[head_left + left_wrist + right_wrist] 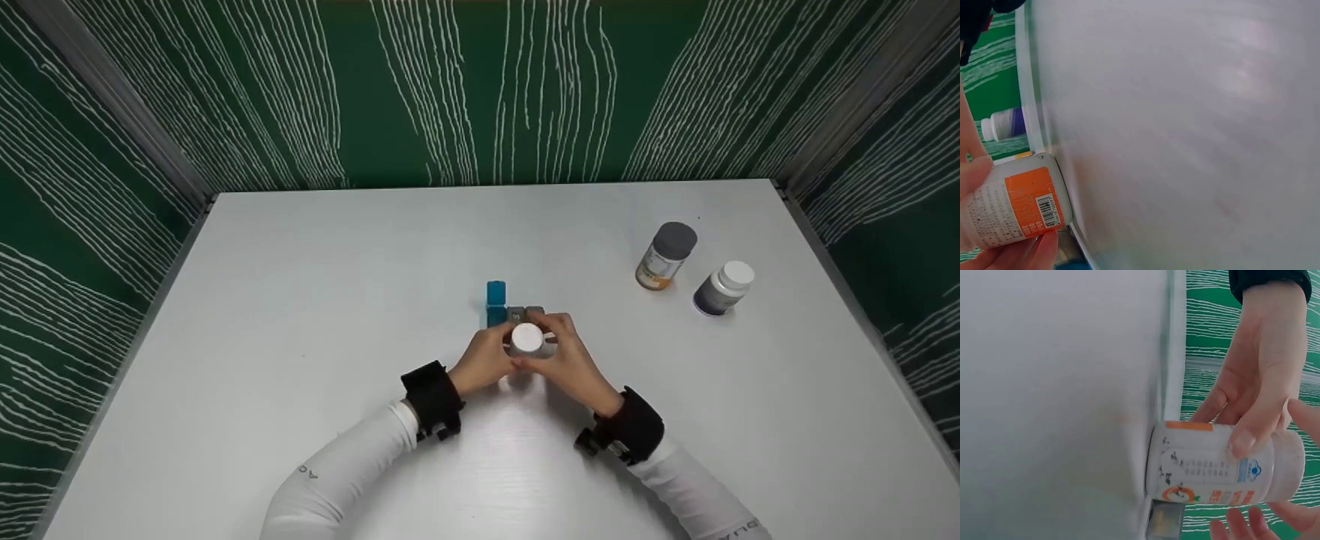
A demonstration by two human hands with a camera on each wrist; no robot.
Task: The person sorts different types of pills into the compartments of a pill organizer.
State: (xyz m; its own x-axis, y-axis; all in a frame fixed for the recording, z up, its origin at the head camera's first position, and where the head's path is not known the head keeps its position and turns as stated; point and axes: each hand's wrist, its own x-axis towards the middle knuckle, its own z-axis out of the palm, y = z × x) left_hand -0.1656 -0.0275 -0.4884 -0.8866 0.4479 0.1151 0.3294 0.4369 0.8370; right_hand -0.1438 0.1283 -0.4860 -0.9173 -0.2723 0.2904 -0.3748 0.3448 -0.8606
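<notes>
A white bottle [1024,202] with an orange label and a white cap [527,337] stands upright on the table between both hands. My left hand [484,361] holds the bottle's body, its thumb lying along the label side in the right wrist view. Around the cap, my right hand [568,367] has its thumb at the near side and its index finger at the far side. Just behind the bottle are small blue boxes [496,293] and grey boxes [516,314], partly hidden by the hands and bottle.
Toward the back right stand two more bottles: one with a dark grey lid [675,240] and a white-capped one with a dark label [718,294]. The white table [300,300] ends at green walls [525,90] with white wavy lines.
</notes>
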